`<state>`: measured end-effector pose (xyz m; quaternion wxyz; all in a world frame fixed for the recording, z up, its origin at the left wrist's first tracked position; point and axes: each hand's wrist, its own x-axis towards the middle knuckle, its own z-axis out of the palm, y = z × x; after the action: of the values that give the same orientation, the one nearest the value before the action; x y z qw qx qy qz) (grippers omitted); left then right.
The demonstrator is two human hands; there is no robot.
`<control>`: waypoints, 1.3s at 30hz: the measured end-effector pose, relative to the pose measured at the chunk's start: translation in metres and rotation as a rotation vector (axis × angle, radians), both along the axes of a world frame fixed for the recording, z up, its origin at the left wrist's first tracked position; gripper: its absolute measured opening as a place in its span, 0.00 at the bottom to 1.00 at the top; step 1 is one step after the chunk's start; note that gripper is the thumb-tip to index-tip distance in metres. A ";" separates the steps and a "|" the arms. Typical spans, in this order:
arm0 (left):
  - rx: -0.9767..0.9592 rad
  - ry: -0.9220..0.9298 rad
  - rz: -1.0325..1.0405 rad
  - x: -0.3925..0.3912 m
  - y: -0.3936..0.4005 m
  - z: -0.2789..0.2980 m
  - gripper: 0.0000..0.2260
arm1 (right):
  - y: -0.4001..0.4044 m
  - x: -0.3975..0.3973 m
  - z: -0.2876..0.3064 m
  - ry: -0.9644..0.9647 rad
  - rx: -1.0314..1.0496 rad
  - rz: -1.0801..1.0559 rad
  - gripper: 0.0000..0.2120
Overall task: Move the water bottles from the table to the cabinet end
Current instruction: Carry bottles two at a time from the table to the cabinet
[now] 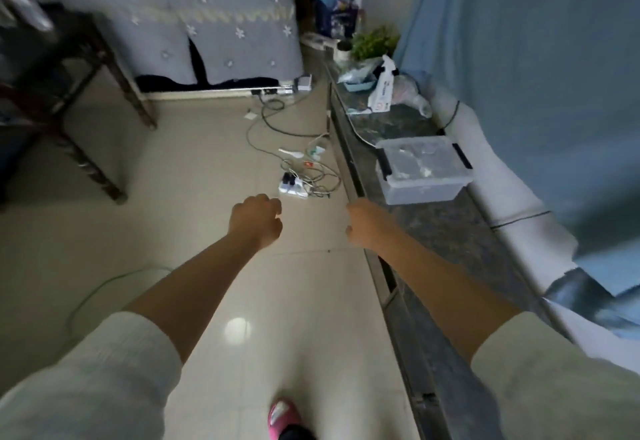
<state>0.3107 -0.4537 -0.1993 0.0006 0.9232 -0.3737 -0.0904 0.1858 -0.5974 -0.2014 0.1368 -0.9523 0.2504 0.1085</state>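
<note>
My left hand point(258, 219) hangs over the tiled floor, its fingers curled into a loose fist with nothing in it. My right hand point(367, 223) is level with it, beside the front edge of the low dark stone-topped cabinet point(446, 231), fingers also curled and empty. Both sleeves are white and pushed up. The cabinet runs along the right wall from near me to the far corner. No water bottle is clearly recognisable in this blurred view. At the far left stands a dark wooden table point(72, 69).
On the cabinet: a clear lidded plastic box point(420, 171), a white carton point(381, 89), a blue tray, bags and a green plant point(374, 41). Power strips and tangled cables point(298, 176) lie on the floor ahead. A blue curtain hangs at right. A cloth-covered appliance point(214, 24) stands behind.
</note>
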 end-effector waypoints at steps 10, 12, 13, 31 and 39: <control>0.015 -0.015 0.294 0.172 0.106 0.021 0.14 | 0.051 0.207 0.033 -0.075 -0.006 0.167 0.16; 0.015 -0.015 0.340 0.199 0.120 0.023 0.14 | 0.053 0.241 0.040 -0.075 -0.010 0.195 0.17; 0.013 -0.013 0.367 0.214 0.125 0.024 0.14 | 0.054 0.260 0.043 -0.077 -0.014 0.216 0.16; 0.022 -0.051 0.793 0.506 0.107 0.075 0.16 | 0.030 0.638 0.073 -0.129 0.034 0.623 0.20; -0.009 -0.044 0.932 0.622 0.129 0.083 0.16 | 0.056 0.782 0.072 -0.134 0.029 0.752 0.21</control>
<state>0.9329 -0.3247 -0.1161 0.0374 0.9943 0.0808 -0.0592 0.9676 -0.5416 -0.1290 0.1168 -0.9806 -0.1276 0.0924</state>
